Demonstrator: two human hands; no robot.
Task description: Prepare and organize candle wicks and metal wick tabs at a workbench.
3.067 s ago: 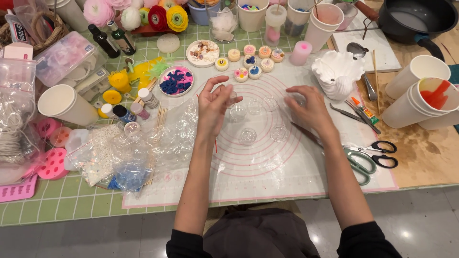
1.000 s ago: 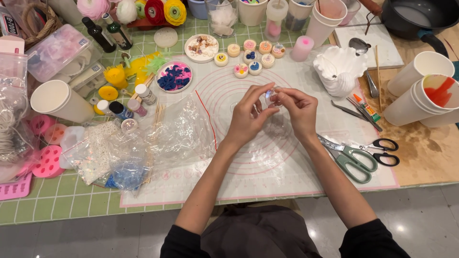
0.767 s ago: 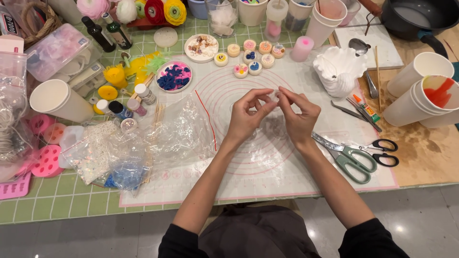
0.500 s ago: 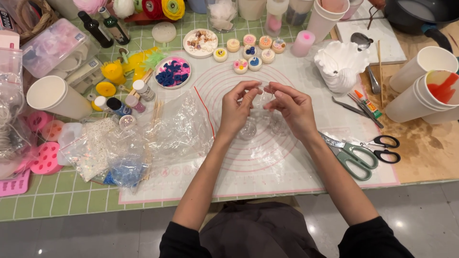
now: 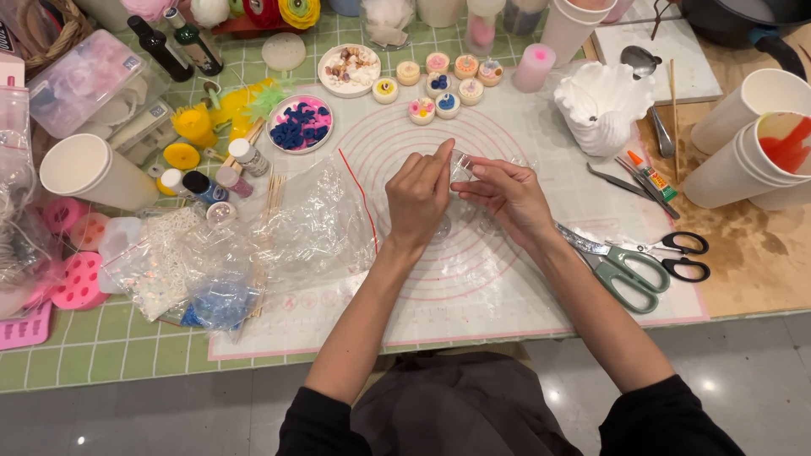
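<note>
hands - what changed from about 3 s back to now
The left hand and right hand, apart over the mat before, moved inward and met at its middle. Together they now pinch one small clear cup, lifted off the mat. The scissors, plastic bag and small candles stayed put.

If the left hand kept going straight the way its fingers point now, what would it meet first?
The left hand points up and slightly right, so after the small clear cup at its fingertips, probably the decorated round candles at the mat's far edge. Height is unclear.
</note>
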